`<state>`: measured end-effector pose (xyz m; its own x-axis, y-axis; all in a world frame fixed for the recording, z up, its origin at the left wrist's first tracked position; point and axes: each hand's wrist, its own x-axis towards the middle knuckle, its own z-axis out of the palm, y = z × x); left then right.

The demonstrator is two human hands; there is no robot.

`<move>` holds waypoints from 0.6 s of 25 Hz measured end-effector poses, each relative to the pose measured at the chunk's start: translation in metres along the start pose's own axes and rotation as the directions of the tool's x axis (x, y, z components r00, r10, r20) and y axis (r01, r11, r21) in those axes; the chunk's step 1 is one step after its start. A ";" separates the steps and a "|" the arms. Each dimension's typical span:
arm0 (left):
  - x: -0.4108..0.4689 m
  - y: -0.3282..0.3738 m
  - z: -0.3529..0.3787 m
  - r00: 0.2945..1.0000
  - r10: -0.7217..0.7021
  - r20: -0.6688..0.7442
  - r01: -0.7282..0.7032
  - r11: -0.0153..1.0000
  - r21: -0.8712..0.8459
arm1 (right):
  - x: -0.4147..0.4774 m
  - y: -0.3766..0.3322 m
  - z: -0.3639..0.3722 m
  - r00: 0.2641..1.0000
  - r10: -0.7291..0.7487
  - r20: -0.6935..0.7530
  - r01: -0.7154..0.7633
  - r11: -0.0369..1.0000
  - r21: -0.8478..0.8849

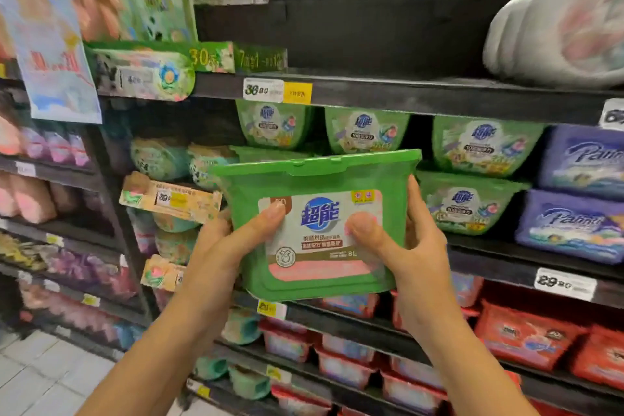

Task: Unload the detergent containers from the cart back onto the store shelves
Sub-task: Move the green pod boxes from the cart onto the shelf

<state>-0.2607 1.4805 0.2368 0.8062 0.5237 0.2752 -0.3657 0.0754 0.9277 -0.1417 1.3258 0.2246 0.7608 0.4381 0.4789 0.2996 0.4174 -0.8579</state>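
I hold a green detergent box (317, 226) with a white and pink label up in front of the shelves, its lid upward. My left hand (229, 240) grips its left side, thumb across the label. My right hand (405, 243) grips its right side, thumb on the label too. Right behind the box, the middle shelf (506, 257) carries matching green boxes (479, 145) stacked two high. The cart is out of view.
Purple detergent boxes (574, 226) stand right of the green ones. Red boxes (526, 338) fill the shelf below. A white bottle (557, 30) lies on the top shelf (405, 94) at the right. The tiled floor (40, 378) shows at the lower left.
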 end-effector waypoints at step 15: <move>0.268 0.113 0.025 0.920 0.298 0.256 -0.338 0.932 0.129 | 0.261 -0.069 0.015 0.907 -0.390 0.158 0.418 0.882 -0.220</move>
<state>-0.0741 1.6079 0.4215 0.7517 0.2866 0.5940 -0.5533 -0.2161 0.8045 0.0278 1.4232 0.4114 0.4823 0.3600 0.7986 0.7085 0.3758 -0.5973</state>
